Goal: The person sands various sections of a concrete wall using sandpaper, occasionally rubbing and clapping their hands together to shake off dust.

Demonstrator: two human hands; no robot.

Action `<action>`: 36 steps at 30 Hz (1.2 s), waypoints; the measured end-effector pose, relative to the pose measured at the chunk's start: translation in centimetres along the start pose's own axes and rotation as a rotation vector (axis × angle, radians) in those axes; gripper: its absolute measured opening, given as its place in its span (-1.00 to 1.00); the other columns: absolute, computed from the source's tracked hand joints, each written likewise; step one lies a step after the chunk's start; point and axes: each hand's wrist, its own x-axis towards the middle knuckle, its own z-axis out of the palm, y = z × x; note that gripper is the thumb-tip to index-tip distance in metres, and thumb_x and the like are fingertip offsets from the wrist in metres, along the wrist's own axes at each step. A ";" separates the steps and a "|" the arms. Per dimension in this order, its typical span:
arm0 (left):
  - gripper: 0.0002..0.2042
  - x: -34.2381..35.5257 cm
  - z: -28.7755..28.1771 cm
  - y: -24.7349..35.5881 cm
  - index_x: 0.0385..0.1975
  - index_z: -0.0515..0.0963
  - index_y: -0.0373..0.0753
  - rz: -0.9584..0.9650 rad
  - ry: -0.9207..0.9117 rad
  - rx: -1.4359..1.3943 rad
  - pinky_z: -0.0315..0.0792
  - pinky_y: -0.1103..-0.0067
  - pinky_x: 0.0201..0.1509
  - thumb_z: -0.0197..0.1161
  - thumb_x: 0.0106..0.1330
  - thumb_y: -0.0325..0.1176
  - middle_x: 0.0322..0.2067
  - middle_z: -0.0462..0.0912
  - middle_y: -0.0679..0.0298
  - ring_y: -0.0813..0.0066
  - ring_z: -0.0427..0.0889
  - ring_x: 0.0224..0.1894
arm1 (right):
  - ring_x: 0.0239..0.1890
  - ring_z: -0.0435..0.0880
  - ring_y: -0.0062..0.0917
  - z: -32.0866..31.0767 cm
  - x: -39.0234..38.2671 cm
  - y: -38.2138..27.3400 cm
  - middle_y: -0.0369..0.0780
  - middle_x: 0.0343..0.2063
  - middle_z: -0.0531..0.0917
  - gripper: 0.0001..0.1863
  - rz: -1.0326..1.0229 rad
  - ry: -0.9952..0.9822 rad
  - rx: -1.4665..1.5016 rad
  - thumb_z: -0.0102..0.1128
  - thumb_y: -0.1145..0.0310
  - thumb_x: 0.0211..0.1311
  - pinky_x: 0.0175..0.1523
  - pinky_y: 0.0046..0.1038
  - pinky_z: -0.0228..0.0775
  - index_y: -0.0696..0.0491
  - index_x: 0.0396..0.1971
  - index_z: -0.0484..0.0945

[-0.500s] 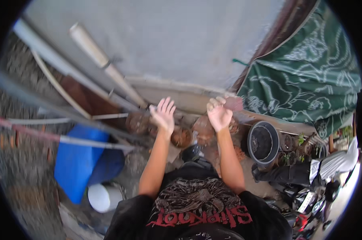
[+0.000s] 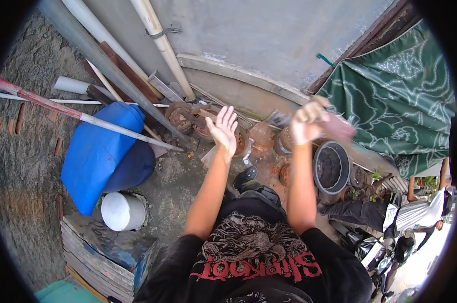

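My left hand (image 2: 223,130) is raised with the palm up and fingers spread, holding nothing. My right hand (image 2: 305,122), blurred, is lifted with bent fingers around the near end of a dull reddish, flat, block-like object (image 2: 338,126), which sticks out to the right in front of the green patterned cloth (image 2: 390,86). Beneath and beyond both hands lie clay pots (image 2: 262,136) and other pots along the foot of a grey wall (image 2: 248,35). A dark grey plastic tub (image 2: 330,169) stands just right of my right forearm.
Leaning poles and pipes (image 2: 160,40) cross the left side above a blue tarp (image 2: 94,151) and a white bucket (image 2: 122,211). Stacked sheets (image 2: 94,260) lie lower left. At the right are small plants (image 2: 376,174), a person (image 2: 410,214) in a light top and parked motorbikes (image 2: 375,255).
My view has shifted, showing more poles at the left. My right hand has risen and moved right with the reddish object. My left hand has moved slightly right and up, still open.
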 end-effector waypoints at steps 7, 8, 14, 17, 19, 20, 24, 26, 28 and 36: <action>-0.15 0.1 4.9 -1.2 0.38 0.35 -0.26 0.211 -0.202 0.318 -0.12 0.27 0.59 -0.61 0.54 0.33 0.39 0.42 0.09 0.17 0.25 0.49 | -0.32 0.67 -0.68 -10.3 -5.4 8.2 -0.30 -0.47 0.71 -0.70 0.134 0.429 -0.745 0.34 0.62 0.22 -0.21 -0.57 0.50 0.08 -0.11 0.47; -0.17 0.6 3.1 0.2 0.38 0.35 -0.25 0.256 -0.175 0.315 -0.10 0.26 0.58 -0.61 0.55 0.30 0.38 0.44 0.11 0.18 0.27 0.48 | -0.31 0.67 -0.69 -9.0 -4.4 6.2 -0.29 -0.44 0.72 -0.69 0.220 0.369 -0.784 0.36 0.57 0.25 -0.18 -0.59 0.51 0.08 -0.08 0.46; -0.17 1.2 1.7 -4.4 0.39 0.34 -0.22 0.000 0.059 0.215 -0.08 0.24 0.56 -0.58 0.53 0.33 0.38 0.46 0.17 0.17 0.28 0.47 | -0.36 0.41 -0.63 -6.6 -0.8 -3.5 -0.45 -0.39 0.58 -0.54 -0.168 -0.249 0.895 0.41 0.37 0.24 -0.11 -0.40 0.36 -0.13 0.10 0.43; -0.16 1.6 5.6 -11.6 0.40 0.34 -0.19 -0.147 -0.036 0.247 -0.07 0.21 0.55 -0.58 0.51 0.34 0.39 0.45 0.18 0.13 0.28 0.46 | -0.32 0.55 -0.52 -13.7 -3.5 4.2 -0.38 -0.34 0.66 -0.63 -0.252 -0.259 -0.546 0.46 0.36 0.16 -0.08 -0.39 0.43 -0.03 -0.05 0.52; -0.19 2.3 7.4 -13.4 0.37 0.37 -0.22 -0.053 -0.099 0.279 -0.04 0.23 0.54 -0.55 0.54 0.32 0.38 0.45 0.15 0.15 0.30 0.45 | -0.31 0.66 -0.39 -17.1 -7.1 7.3 -0.30 -0.36 0.70 -0.64 -0.067 -0.157 -1.176 0.51 0.35 0.09 -0.10 -0.35 0.48 0.04 -0.15 0.55; -0.20 2.9 7.9 -13.3 0.36 0.38 -0.23 0.023 -0.110 0.313 -0.03 0.24 0.54 -0.54 0.55 0.30 0.37 0.46 0.13 0.17 0.31 0.45 | -0.32 0.70 -0.33 -18.0 -8.2 7.9 -0.26 -0.40 0.70 -0.62 0.089 -0.100 -1.089 0.54 0.34 0.06 -0.14 -0.33 0.50 0.07 -0.18 0.55; -0.35 6.3 8.6 -13.5 0.33 0.40 -0.25 0.099 -0.159 0.553 0.11 0.31 0.49 -0.31 0.60 0.18 0.33 0.50 0.07 0.19 0.41 0.38 | -0.44 0.65 -0.46 -22.5 -8.0 6.1 -0.26 -0.48 0.68 -0.63 0.387 0.330 -1.112 0.53 0.38 0.09 -0.25 -0.39 0.47 0.06 -0.17 0.53; -0.45 7.2 7.8 -15.7 0.35 0.37 -0.25 0.008 -0.238 0.907 0.27 0.34 0.41 -0.01 0.58 0.05 0.30 0.51 0.06 0.23 0.45 0.34 | -0.51 0.53 -0.63 -25.2 -7.2 5.8 -0.30 -0.56 0.64 -0.66 0.391 0.301 -0.794 0.50 0.44 0.14 -0.32 -0.48 0.40 0.04 -0.16 0.52; -0.43 7.7 5.8 -19.6 0.38 0.32 -0.26 -0.108 -0.264 1.074 0.38 0.37 0.34 0.28 0.48 -0.16 0.26 0.54 0.04 0.29 0.48 0.31 | -0.50 0.41 -0.77 -26.3 -5.1 5.2 -0.37 -0.57 0.62 -0.68 0.363 0.280 -0.883 0.47 0.50 0.17 -0.37 -0.57 0.29 0.04 -0.15 0.51; -0.70 12.3 -2.6 -28.3 0.04 0.49 -0.36 -0.240 -0.306 0.965 0.55 0.62 -0.22 0.33 0.35 -0.58 -0.35 0.71 0.24 0.57 0.69 -0.34 | -0.50 0.28 -0.82 -33.3 -3.5 12.7 -0.47 -0.46 0.52 -0.71 0.257 0.259 -0.846 0.35 0.57 0.28 -0.39 -0.67 0.17 0.06 -0.05 0.53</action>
